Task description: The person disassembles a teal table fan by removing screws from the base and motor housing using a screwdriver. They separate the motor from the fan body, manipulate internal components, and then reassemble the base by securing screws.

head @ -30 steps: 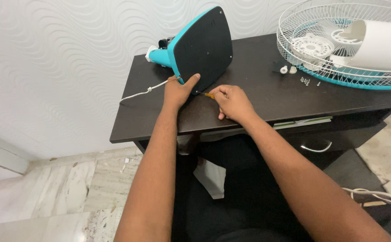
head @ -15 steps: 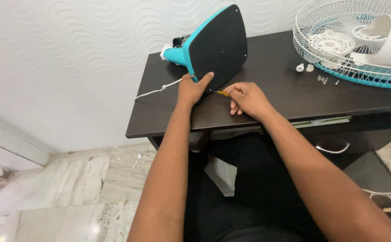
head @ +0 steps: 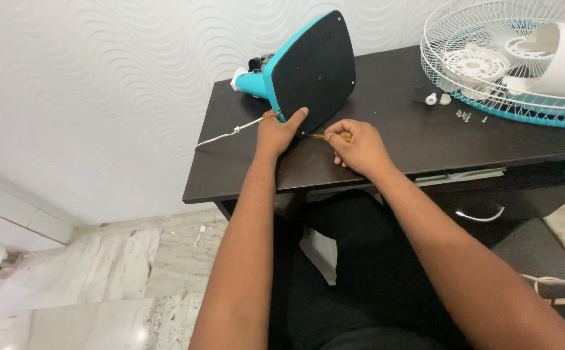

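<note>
The fan base [head: 311, 68], teal-edged with a black underside, lies tipped on its side at the back of the dark tabletop [head: 386, 146]. The left hand [head: 279, 129] grips the base's lower edge, thumb pressed on the black face. Just right of it, the right hand [head: 357, 146] pinches a yellow-handled screwdriver [head: 331, 137], its tip at the base's lower corner. Farther right of the base lie a white fan grille [head: 509, 58] and small screws [head: 465, 115].
</note>
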